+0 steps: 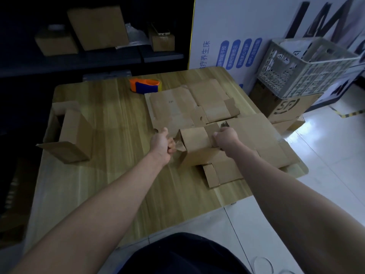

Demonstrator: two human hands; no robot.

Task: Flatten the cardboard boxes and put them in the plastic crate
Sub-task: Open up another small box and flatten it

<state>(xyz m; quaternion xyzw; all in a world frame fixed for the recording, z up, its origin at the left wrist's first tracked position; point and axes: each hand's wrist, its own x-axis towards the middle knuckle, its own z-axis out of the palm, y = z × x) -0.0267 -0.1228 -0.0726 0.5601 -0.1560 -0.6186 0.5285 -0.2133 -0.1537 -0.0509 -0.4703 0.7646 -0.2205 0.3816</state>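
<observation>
Work is seemingly running about midway: left hand (162, 143) and right hand (226, 138) are clenching opposite ends of the small brown cardboard box (197, 149) at frame centre. Flattened brown cardboard sheets (177, 107) are lying behind it. An open brown carton (69, 133) is standing at left, and the grey lattice plastic crate (308, 66), upper right, is showing no cardboard.

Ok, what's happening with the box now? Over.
Holding small box, left hand and right hand gripping its ends. Not flat yet. Around it, flattened cardboard.

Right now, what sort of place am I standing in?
Probably a storeroom or packing area: cardboard boxes on dark shelving, a tape dispenser on the wooden table, and a plastic crate stacked on a shipping carton.
</observation>
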